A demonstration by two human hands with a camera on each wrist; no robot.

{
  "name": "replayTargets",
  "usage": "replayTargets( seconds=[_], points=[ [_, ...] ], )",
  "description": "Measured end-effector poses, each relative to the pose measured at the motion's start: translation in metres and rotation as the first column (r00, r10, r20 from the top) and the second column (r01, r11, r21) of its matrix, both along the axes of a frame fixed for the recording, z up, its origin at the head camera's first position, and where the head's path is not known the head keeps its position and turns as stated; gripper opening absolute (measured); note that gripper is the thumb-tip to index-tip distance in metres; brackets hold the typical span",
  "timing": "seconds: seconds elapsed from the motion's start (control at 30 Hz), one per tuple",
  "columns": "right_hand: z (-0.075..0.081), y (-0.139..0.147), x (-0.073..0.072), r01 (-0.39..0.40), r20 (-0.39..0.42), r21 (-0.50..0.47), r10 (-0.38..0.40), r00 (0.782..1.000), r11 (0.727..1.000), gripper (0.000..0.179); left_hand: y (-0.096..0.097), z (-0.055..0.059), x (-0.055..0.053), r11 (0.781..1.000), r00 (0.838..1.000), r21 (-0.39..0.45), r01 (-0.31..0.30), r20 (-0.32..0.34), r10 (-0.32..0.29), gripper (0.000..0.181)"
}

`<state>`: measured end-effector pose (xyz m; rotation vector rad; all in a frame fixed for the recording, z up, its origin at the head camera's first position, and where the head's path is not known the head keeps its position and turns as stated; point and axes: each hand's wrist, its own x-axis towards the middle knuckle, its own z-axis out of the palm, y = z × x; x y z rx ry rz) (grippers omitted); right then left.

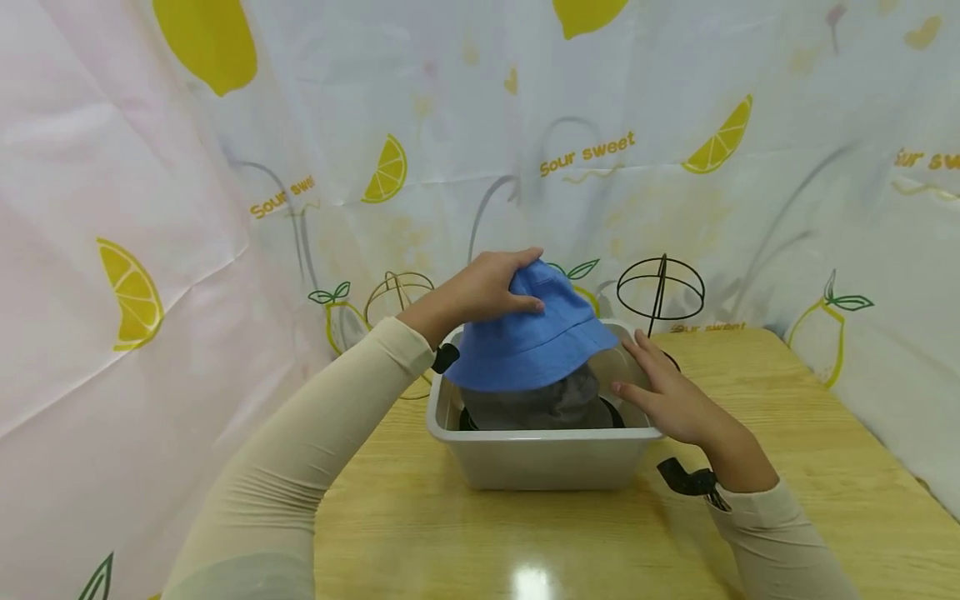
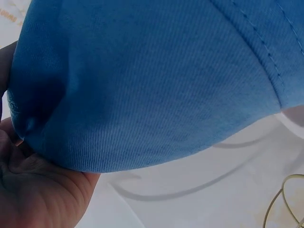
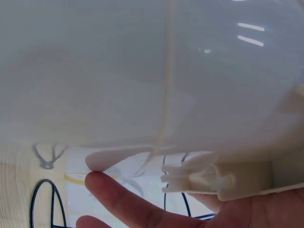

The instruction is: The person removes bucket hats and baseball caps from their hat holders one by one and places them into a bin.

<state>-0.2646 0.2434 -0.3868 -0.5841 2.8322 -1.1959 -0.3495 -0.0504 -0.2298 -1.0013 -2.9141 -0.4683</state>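
Note:
My left hand [image 1: 491, 283] grips the crown of a blue bucket hat [image 1: 532, 342], holding it above a light grey plastic bin [image 1: 547, 458]. In the left wrist view the hat's blue cloth [image 2: 156, 85] fills most of the picture, and the hand [image 2: 42, 190] pinches it at the left edge. Under the blue brim a grey hat [image 1: 540, 404] lies inside the bin. With fingers extended, my right hand [image 1: 671, 400] rests on the bin's right rim. In the right wrist view its fingers [image 3: 128, 204] touch the bin's outer wall [image 3: 118, 85].
Behind the bin stand a black wire hat stand [image 1: 660, 287] on the right and a gold wire hat stand [image 1: 397, 287] on the left. The bin sits on a wooden table [image 1: 405, 517]. A lemon-print curtain [image 1: 465, 108] hangs behind and along the sides.

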Motion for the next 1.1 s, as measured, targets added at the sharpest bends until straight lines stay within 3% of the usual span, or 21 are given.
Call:
replayTargets(
  seconds=[0.3, 0.73, 1.1],
  points=[
    [0.003, 0.000, -0.001, 0.019, 0.000, 0.003, -0.019, 1.000, 1.000, 0.081, 0.006, -0.009, -0.002, 0.999, 0.999, -0.040, 0.027, -0.042, -0.029, 0.090],
    [0.000, 0.001, -0.002, 0.015, 0.003, 0.001, -0.015, 1.000, 1.000, 0.083, 0.012, -0.031, 0.002, 0.994, 0.991, -0.067, 0.090, -0.089, -0.096, 0.091],
    [-0.003, 0.003, -0.003, 0.001, -0.019, -0.015, -0.001, 1.000, 1.000, 0.081, 0.018, -0.045, 0.002, 0.985, 0.989, -0.111, 0.130, -0.061, -0.137, 0.091]
  ],
)
